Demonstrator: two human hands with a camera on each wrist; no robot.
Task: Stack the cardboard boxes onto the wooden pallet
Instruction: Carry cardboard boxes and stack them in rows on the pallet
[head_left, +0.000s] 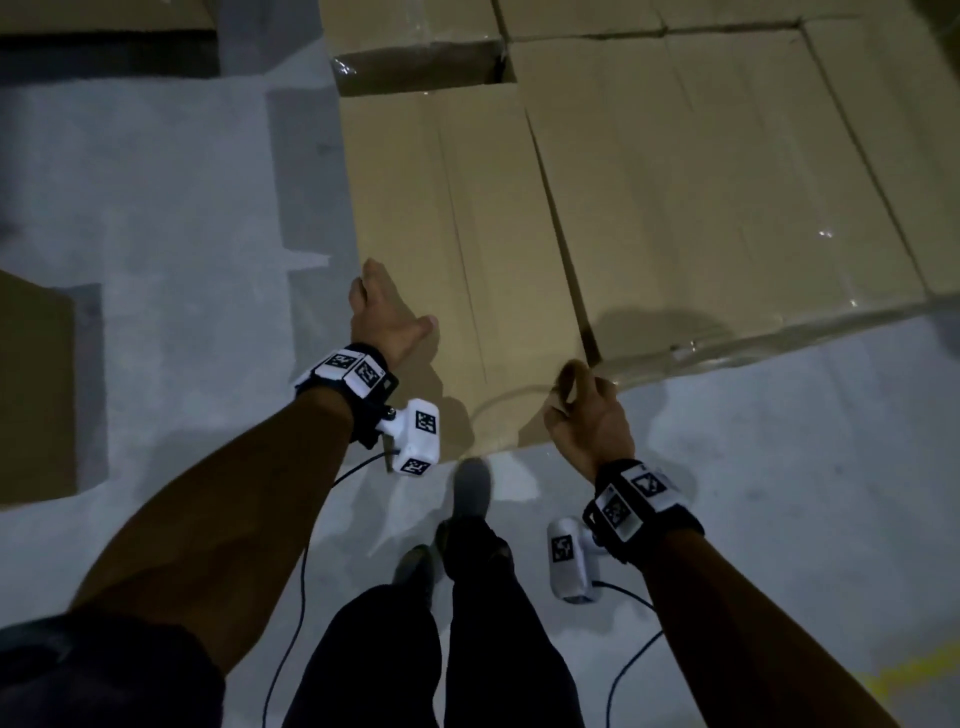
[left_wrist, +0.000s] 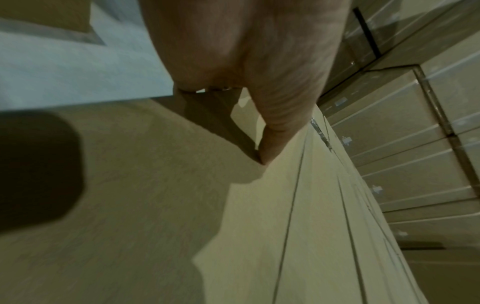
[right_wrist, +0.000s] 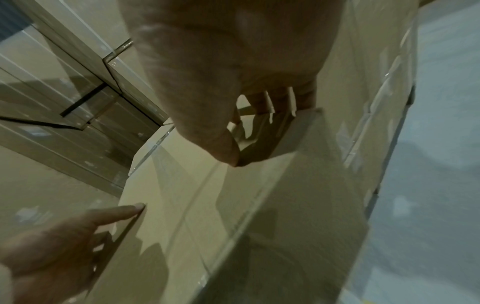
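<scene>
Dark trouser legs (head_left: 467, 623) and a shoe fill six o'clock of the head view, stepping toward the stack. Up ahead, the left hand (head_left: 387, 317) sits at the left edge of the nearest cardboard box (head_left: 467, 249), thumb laid on top, the other fingers dropping over the side out of sight. At five o'clock from it, the right hand (head_left: 587, 410) meets the box's near right corner, fingers curled loosely; blur hides whether they clamp anything, so a true grip I cannot tell.

Progress, by my reading: plenty is stacked already. More cardboard boxes (head_left: 727, 156) run tight together from twelve to three o'clock, and this one lies flush beside them. No wooden pallet shows anywhere, only grey floor (head_left: 156, 208), so whether this box is being seated or fetched is a guess.

Now the wrist cameras earn their keep. From the left wrist, the thumb tip (left_wrist: 267, 156) presses flat on the top panel, and taped box sides stacked in tiers appear at three o'clock. From the right wrist, fingertips (right_wrist: 280, 98) hook over the far edge while the thumb rests on top, with the left hand's pointing finger at eight o'clock.
</scene>
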